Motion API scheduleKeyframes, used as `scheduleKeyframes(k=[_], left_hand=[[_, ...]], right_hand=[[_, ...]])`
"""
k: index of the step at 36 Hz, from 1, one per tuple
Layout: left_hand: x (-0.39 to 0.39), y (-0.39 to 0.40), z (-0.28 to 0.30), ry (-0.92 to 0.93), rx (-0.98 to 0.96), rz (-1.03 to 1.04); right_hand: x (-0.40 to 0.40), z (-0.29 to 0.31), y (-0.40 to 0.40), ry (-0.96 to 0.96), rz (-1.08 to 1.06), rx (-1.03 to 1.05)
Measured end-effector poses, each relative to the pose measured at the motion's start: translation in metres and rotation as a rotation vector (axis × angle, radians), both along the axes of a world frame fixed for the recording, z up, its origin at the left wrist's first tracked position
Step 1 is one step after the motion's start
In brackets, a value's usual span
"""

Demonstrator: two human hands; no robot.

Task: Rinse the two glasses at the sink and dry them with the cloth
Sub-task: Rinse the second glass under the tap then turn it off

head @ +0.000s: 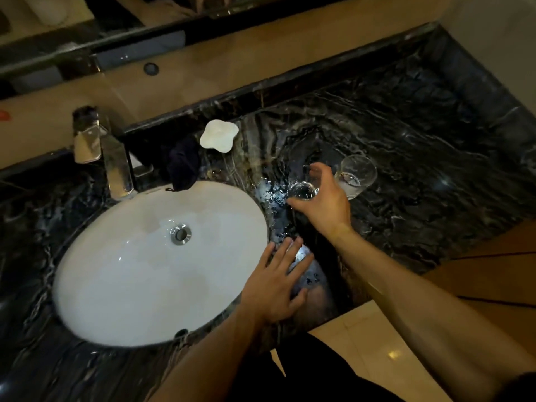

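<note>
Right of centre, the right hand (322, 198) grips a glass (303, 189) from above; a second glass (356, 175) stands beside it. Lower down, the left hand (278, 282) lies open and empty, fingers spread, at the sink (116, 271) rim.

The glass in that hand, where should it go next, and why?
Probably lift the near glass over to the white sink, under the faucet. The right hand curls around it on the dark counter, beside the second glass. The left hand lies flat and free, and the dark cloth waits untouched.

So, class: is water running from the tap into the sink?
No, no stream leaves the tap, and the sink looks empty.
</note>
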State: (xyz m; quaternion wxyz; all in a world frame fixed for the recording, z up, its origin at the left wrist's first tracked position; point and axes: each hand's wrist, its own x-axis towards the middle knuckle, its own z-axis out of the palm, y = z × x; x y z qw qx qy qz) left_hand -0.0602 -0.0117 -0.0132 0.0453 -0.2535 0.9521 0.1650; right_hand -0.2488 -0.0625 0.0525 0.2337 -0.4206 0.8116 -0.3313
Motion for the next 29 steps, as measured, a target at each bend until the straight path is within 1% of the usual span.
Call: scheduleKeyframes(k=[6, 13, 17, 20, 21, 25, 29], left_hand=[[0.0, 0.001, 0.001, 0.019, 0.004, 0.013], [0.0, -0.001, 0.003, -0.015, 0.007, 0.007], [-0.001, -0.001, 0.004, -0.017, -0.004, 0.003], [-0.001, -0.001, 0.004, -0.017, 0.006, 0.007], [-0.001, -0.001, 0.003, -0.014, 0.012, 0.009], [-0.001, -0.001, 0.004, 0.011, 0.013, 0.009], [-0.001, -0.001, 0.003, 0.016, 0.009, 0.009]], right_hand=[[-0.007, 0.001, -0.02, -0.006, 0.008, 0.016], [-0.005, -0.002, -0.026, -0.039, -0.01, 0.011], [0.0, -0.004, -0.011, -0.174, -0.042, 0.035], [0.007, -0.015, 0.014, -0.283, -0.128, 0.006], [0.009, -0.016, 0.024, -0.283, -0.179, -0.001], [-0.005, -0.016, 0.051, -0.069, -0.371, -0.054], [-0.039, -0.017, 0.05, -0.06, -0.507, -0.028]])
